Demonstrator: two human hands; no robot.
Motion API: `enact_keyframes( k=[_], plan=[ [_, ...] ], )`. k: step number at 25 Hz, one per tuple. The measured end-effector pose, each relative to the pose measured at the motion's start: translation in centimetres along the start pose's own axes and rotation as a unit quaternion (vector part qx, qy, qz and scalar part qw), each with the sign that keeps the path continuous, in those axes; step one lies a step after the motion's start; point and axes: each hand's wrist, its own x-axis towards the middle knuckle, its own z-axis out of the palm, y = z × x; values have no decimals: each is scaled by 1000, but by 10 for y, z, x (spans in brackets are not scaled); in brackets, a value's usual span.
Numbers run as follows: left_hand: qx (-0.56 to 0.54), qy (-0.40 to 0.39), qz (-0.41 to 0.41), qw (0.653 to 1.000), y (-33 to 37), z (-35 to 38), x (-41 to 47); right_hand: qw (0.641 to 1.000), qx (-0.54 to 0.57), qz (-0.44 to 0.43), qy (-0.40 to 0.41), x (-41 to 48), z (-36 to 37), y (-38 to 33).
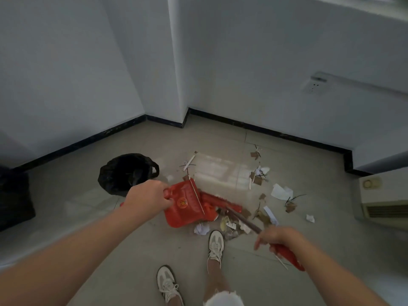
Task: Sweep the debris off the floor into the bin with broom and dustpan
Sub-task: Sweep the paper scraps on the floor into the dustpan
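Note:
My left hand (148,198) grips the handle of a red dustpan (187,205), which is tilted just above the tiled floor in front of my feet. My right hand (279,237) holds the dark stick of a broom by its red grip; the red broom head (220,202) lies against the dustpan's right side. Debris (260,177) of paper scraps, cardboard bits and twigs is scattered to the right, with a pile (231,224) by the broom. A bin lined with a black bag (125,173) stands behind my left hand.
White walls with a black skirting board (265,130) enclose the corner. A black bag (13,197) sits at the left edge. A white floor unit with a vent (384,199) stands at the right. My two white shoes (215,246) are below the dustpan.

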Motion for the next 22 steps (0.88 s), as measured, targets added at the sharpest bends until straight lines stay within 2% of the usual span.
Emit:
enact_keyframes(
  k=[3, 9, 14, 18, 22],
  plan=[
    [-24, -14, -2, 1000, -23, 7, -31, 994, -8, -73, 80, -37, 8, -14],
    [-141, 4, -86, 986, -56, 13, -57, 974, -4, -117, 192, -77, -1, -65],
    [-126, 0, -92, 988, -92, 32, -92, 964, 92, -161, 191, -57, -27, -143],
    [-137, 25, -154, 978, -131, 48, -124, 962, 119, -151, 195, 8, -33, -218],
    [-154, 47, -192, 968, -147, 53, -124, 972, 134, -136, 140, 54, -20, -258]
  ],
)
